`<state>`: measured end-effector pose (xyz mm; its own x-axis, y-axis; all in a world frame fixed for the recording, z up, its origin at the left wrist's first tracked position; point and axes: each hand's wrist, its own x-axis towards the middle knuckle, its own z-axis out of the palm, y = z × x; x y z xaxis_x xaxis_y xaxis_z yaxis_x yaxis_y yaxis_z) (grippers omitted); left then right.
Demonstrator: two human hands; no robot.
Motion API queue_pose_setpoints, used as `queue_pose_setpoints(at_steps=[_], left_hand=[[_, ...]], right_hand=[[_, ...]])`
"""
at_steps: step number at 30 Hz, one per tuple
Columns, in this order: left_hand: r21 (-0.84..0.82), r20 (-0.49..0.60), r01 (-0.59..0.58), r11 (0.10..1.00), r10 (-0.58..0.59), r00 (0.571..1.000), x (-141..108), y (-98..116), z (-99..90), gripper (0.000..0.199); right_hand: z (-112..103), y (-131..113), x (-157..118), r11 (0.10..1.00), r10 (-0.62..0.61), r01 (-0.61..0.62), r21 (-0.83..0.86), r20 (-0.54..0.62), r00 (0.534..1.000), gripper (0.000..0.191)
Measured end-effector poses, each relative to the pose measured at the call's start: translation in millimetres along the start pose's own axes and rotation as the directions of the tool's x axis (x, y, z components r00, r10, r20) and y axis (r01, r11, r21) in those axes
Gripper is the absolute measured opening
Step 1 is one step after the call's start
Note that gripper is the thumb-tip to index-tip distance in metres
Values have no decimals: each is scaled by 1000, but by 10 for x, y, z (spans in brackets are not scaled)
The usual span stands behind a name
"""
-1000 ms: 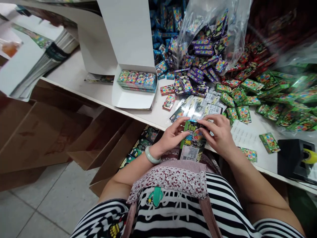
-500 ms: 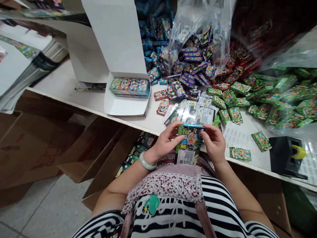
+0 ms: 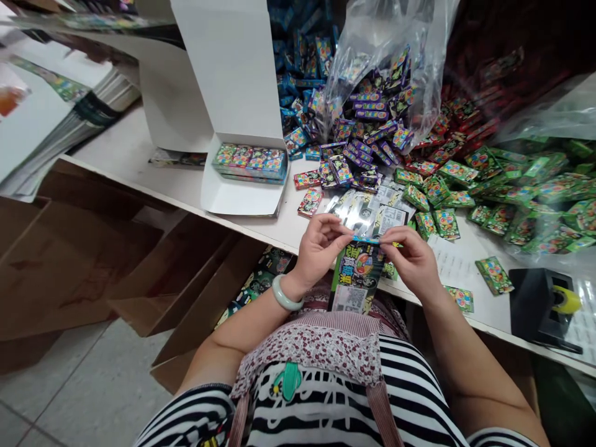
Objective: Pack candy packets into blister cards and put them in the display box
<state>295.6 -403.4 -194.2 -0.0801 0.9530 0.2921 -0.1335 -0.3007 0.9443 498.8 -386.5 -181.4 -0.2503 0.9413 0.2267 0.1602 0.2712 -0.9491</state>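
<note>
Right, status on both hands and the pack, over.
Left hand pinching pack at one upper corner. Right hand at the other. Small boxes heaped beyond.

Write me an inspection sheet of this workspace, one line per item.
Surface: white table, partly covered.
Things: printed packet between the hands; open white carton holding small printed boxes.
Clutter: loose purple boxes, red boxes and green boxes; clear plastic bag; tape dispenser at right.
Hands: left hand and right hand each have a fingertip grip at the packet's top edge.
Cables: nothing seen.
Surroundings: brown cardboard boxes below the table; tiled floor.
</note>
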Motion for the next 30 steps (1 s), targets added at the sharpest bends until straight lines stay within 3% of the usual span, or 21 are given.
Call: queue_pose_setpoints(at_steps=[3, 8, 14, 20, 24, 30], left_hand=[[46, 45, 10, 999, -12, 999, 20, 3, -41, 20], [161, 130, -91, 983, 70, 989, 126, 99, -67, 13], [145, 147, -5, 989, -16, 989, 246, 220, -53, 10], [136, 249, 63, 989, -96, 964, 264, 222, -184, 16], [120, 318, 82, 989, -117, 941, 265, 220, -242, 17], [187, 395, 54, 981, -125, 910, 316, 270, -241, 12]], right_hand=[[6, -42, 16, 998, -52, 54, -33, 46, 998, 9], [46, -136, 149, 991, 133, -133, -14, 55, 990, 21], [70, -255, 308, 964, 262, -267, 21, 133, 956, 33], [88, -298, 308, 983, 177, -185, 20, 207, 962, 36], [83, -297, 244, 997, 81, -80, -11, 190, 978, 32], [75, -353, 257, 990, 119, -99, -101, 205, 972, 26]])
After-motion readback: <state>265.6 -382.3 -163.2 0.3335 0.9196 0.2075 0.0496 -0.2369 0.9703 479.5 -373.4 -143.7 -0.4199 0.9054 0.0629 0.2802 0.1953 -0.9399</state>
